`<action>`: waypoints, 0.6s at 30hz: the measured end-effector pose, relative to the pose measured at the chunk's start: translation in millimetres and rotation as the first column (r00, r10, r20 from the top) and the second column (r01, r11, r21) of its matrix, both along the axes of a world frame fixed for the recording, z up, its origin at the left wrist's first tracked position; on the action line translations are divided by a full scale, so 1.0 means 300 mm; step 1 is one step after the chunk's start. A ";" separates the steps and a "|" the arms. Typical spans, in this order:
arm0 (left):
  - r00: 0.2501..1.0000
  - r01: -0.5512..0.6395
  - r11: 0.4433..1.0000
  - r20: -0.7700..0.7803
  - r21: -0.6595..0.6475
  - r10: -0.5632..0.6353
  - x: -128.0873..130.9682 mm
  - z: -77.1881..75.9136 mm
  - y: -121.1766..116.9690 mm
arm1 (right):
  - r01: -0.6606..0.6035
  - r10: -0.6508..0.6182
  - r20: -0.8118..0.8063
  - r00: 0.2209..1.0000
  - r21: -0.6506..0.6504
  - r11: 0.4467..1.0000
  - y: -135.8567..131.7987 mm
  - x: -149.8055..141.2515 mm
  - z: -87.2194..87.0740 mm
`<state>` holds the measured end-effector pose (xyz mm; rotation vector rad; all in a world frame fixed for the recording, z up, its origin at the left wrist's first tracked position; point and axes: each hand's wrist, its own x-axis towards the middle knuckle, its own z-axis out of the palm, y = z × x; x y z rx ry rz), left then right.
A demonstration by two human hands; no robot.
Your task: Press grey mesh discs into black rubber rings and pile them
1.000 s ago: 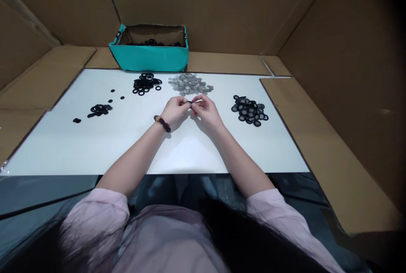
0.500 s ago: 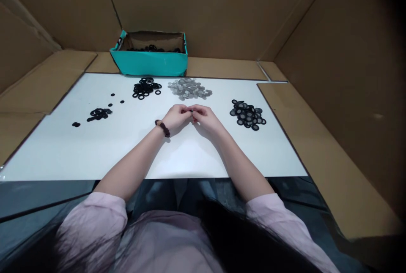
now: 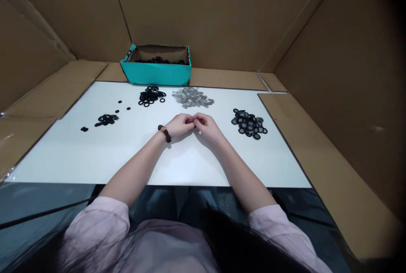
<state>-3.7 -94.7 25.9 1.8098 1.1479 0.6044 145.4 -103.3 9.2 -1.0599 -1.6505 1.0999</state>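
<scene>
Clock centred on the joined fingertips, 12 pointing away from the wearer. Left hand (image 3: 180, 125) and right hand (image 3: 204, 125): both narrow, fingertips pinched together around a small dark piece (image 3: 194, 126), above the white board (image 3: 190, 163). Piece sits at clock centre, nearly all covered by fingers (only a dark bit shows); its facing and long axis cannot be told. Left forearm runs in from about 8 o'clock, right forearm from about 4. Beaded bracelet (image 3: 165, 133) on the left wrist.

Surroundings: heap of grey discs (image 3: 193, 97) at 12, just beyond the hands. Black rings (image 3: 151, 96) at 10, heaped. Teal box (image 3: 157, 74) at 11, open top upward, long side running 9 to 3, dark pieces inside. Pile of grey-centred black rings (image 3: 250, 124) at 3, well apart. Small black pile (image 3: 107, 120) at 9, with loose black discs (image 3: 128, 108) near it.
</scene>
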 end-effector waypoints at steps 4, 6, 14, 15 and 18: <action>0.997 -0.073 0.995 0.021 0.068 0.071 -0.044 -0.001 0.045 | 0.199 -0.202 0.018 0.979 0.113 0.973 0.000 0.030 0.030; 0.961 -0.274 0.940 0.019 0.203 0.276 -0.097 -0.005 0.081 | 0.367 -0.372 0.012 0.928 0.135 0.920 0.007 0.100 0.040; 0.542 -0.787 0.500 0.017 0.361 0.841 -0.349 -0.054 0.176 | 0.654 -0.705 0.368 0.607 0.274 0.705 -0.070 0.501 -0.034; 0.540 -0.797 0.503 0.019 0.335 0.842 -0.361 -0.059 0.180 | 0.643 -0.708 0.410 0.575 0.308 0.701 -0.083 0.523 -0.046; 0.542 -0.805 0.512 0.021 0.299 0.840 -0.370 -0.068 0.187 | 0.605 -0.718 0.500 0.484 0.402 0.687 -0.102 0.545 -0.059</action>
